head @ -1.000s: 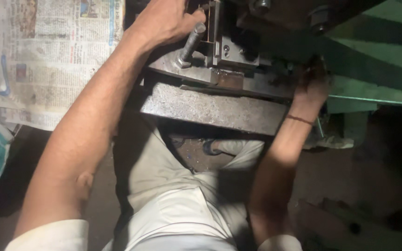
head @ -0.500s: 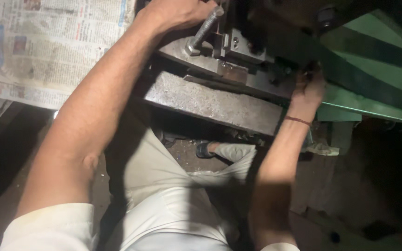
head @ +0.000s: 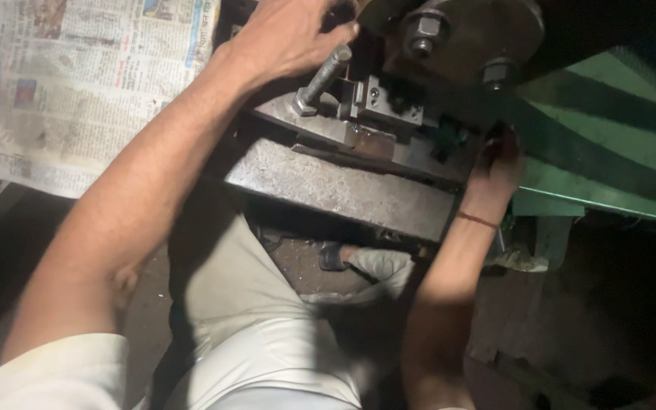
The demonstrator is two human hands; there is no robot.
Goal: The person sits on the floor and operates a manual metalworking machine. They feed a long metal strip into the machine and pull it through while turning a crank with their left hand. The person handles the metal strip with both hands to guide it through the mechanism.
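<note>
My left hand (head: pixel 290 38) reaches to the top of a steel press tool, its thumb against the upper end of a slanted threaded bolt (head: pixel 322 78). Its fingers curl into the dark gap above a small die block (head: pixel 385 102), and what they touch is hidden. My right hand (head: pixel 495 168) rests at the right end of the thick steel bed plate (head: pixel 343 186), its fingers in shadow under the machine head. A thin band circles that wrist.
Two large nuts (head: pixel 427 30) sit on the round machine head above the die. A green machine frame (head: pixel 609 152) runs off to the right. Newspaper (head: pixel 77 83) lies spread at the left. Below the bed plate are my pale trousers and a sandalled foot (head: pixel 343 258).
The view has shifted and tilted, and the nuts on the machine head have come into sight. Both hands keep their places on the press tool.
</note>
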